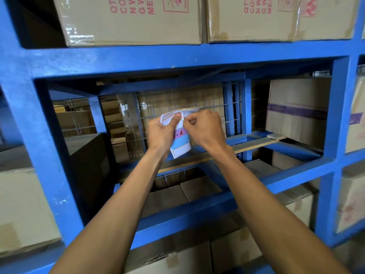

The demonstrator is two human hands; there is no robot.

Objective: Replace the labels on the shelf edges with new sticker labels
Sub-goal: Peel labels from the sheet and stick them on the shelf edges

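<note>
Sticker labels on a sheet sit at the middle of the view, held up in the air between two bare hands in front of the open bay of a blue metal shelf rack. The sheet's long axis runs roughly from 12 o'clock to 6 o'clock, tilted a little so its lower end points toward 5 o'clock; that lower end hangs free below the hands, and the upper end is bent and crumpled. It shows bands of pink and light blue with outlined white blanks, and a red "A" on one band. The left hand holds the sheet from 9 o'clock, its grip closed on the paper with the thumb pressed flat on the upper part. The right hand comes in from 3 o'clock with thumb and forefinger pinched tight together at the sheet's upper middle; what exactly lies between those fingertips is too small to tell. Behind the hands is a wire mesh panel with cartons beyond it. At 12 o'clock, cardboard boxes with red print stand on the shelf above; at 3 o'clock a box with a purple band sits in the bay.
</note>
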